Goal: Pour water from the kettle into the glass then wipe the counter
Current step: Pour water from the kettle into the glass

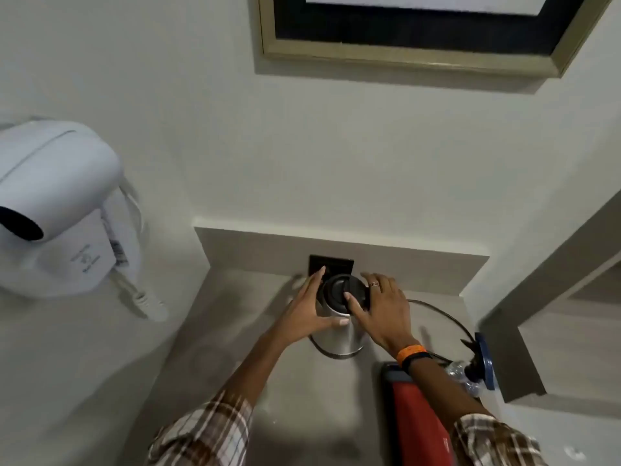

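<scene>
Head view gives us little to read: the white wall-mounted hair dryer (50, 210) on the left carries a small printed label and a barcode sticker on its holder, but the lettering is too blurred for us to make out, and we find no legible brand on the kettle (339, 317) or anywhere else. We see the steel kettle standing upright on the grey tabletop (235, 331), close to the back wall and just in front of a dark wall socket (331, 264). Our left hand (311, 309) is spread open, fingers straight, with the palm laid against the kettle's left side and the thumb lying across its front. Our right hand (383, 307) is also open and relaxed, its thumb resting on the dark lid (337, 290) and the fingers draped over the kettle's right side near the handle; a ring sits on one finger, and an orange band and a black band circle the wrist. Neither hand is closed into a firm grip. A black power cord (443, 317) curves across the tabletop to the right of the kettle. Below the right forearm lies a red object (416, 418), and beside it a crumpled clear plastic bottle (458, 369) next to a blue-edged item (485, 361). We cannot pick out a glass.
</scene>
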